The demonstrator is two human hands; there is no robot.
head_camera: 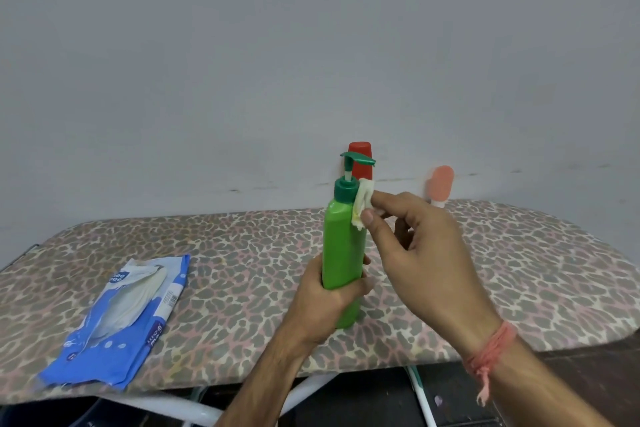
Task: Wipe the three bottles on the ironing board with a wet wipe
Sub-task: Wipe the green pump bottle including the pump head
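Note:
My left hand (327,298) grips the lower body of a green pump bottle (343,246), held upright above the ironing board (242,270). My right hand (426,253) pinches a folded white wet wipe (363,203) against the bottle's right shoulder, just below the dark green pump collar. Behind the green bottle stands a bottle with a red cap (362,159), mostly hidden. A bottle with a pale orange cap (440,184) stands at the back of the board, partly behind my right hand.
A blue and white wet-wipe pack (117,319) lies open on the board's left front part. The leopard-print board runs along a plain grey wall (311,45). White frame legs (194,409) show below the front edge.

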